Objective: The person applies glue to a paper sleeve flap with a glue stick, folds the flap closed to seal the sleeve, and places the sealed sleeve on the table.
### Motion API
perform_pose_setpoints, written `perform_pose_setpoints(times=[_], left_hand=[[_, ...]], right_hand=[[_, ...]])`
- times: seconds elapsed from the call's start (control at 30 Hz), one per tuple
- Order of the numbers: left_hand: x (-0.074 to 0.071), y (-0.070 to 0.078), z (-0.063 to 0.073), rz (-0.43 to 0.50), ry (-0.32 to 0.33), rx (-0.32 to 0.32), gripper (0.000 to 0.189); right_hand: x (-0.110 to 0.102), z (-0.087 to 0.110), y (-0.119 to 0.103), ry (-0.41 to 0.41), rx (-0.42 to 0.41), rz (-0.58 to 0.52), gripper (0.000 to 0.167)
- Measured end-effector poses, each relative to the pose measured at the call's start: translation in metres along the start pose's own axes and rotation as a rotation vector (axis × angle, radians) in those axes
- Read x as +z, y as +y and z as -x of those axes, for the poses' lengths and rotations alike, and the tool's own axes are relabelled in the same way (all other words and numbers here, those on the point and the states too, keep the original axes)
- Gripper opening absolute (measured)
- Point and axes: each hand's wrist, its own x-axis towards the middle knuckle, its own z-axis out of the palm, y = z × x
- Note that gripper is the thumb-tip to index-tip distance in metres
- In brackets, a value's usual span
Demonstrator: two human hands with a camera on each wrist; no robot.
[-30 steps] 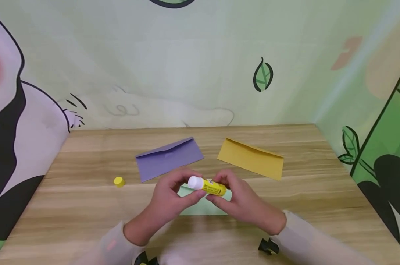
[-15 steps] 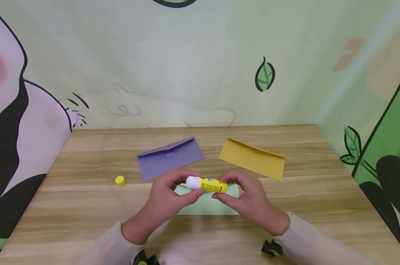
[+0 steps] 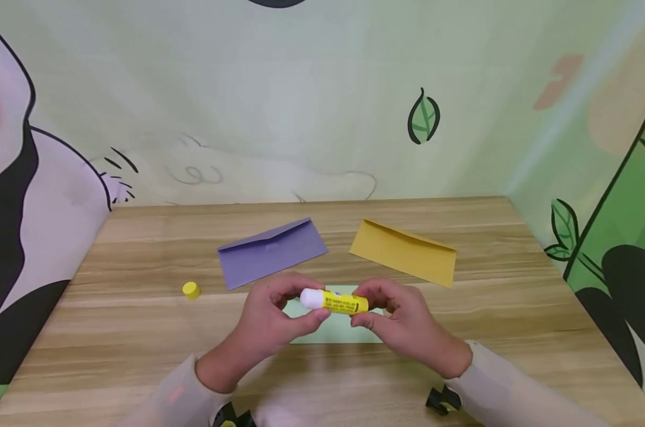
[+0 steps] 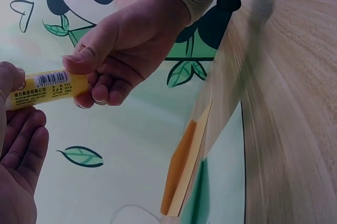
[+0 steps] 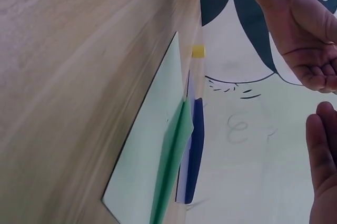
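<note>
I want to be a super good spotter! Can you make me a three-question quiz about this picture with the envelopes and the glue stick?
1. How many envelopes lie on the table?
2. Which envelope is nearest the yellow cap? A) light green B) yellow C) purple
3. True or false: the left hand and the right hand both hold the glue stick.

Key:
1. Three: the purple envelope, the yellow envelope and the light green envelope.
2. C
3. True
</note>
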Motion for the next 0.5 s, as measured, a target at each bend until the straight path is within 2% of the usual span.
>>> perform_pose_setpoints(times=[0.17, 0.37, 0.5], left_hand=[[0.0002, 0.0013, 0.0016, -0.001, -0.006, -0.005, 0.025], [-0.0004, 0.0029, 0.0029, 0.03, -0.02, -0.015, 0.025], [-0.0007, 0.0045, 0.0035, 0.064, -0.025, -0.005, 0.025]], right_hand=[[-0.0001, 0.0002, 0.0001, -0.04, 0.032, -0.053, 0.023], [-0.0008, 0.0009, -0.0005, -0.129, 0.134, -0.277, 0.017], [-0.0015, 0.0001, -0.0035, -0.164, 0.18, -0.403, 0.024]])
